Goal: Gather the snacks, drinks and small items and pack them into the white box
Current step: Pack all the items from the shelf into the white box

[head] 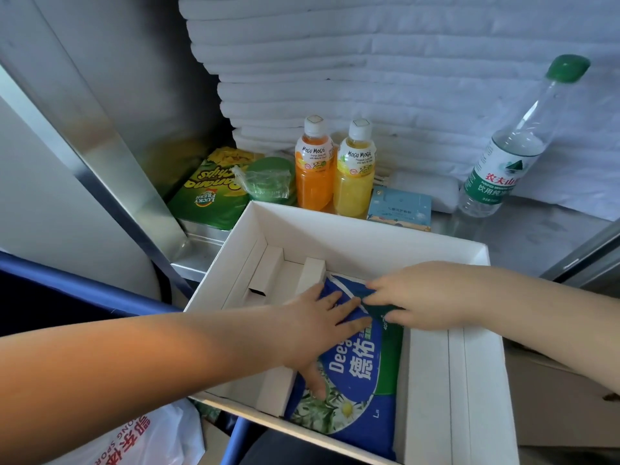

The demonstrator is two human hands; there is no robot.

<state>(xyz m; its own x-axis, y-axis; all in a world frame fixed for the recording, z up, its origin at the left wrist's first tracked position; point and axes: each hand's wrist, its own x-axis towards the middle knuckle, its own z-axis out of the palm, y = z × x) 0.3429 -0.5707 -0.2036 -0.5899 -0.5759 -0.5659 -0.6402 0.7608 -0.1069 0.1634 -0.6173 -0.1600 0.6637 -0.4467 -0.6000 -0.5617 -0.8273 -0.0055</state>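
White cardboard box (369,226) is holding a blue-and-green soft wipes pack (355,374); left hand (315,327) pressing it, fingers spread, right hand (426,293) pinching its top. Orange plastic juice bottle (313,172) standing upper centre.

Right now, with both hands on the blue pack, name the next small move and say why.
Probably press the blue pack flat and let go. It already lies in the white box, left hand flat on it, right hand pinching its far end, while two juice bottles wait behind.

Far beyond my steel counter (536,236) rises a stack of white padded sheets (335,62); near left, a red-printed plastic bag (134,437).
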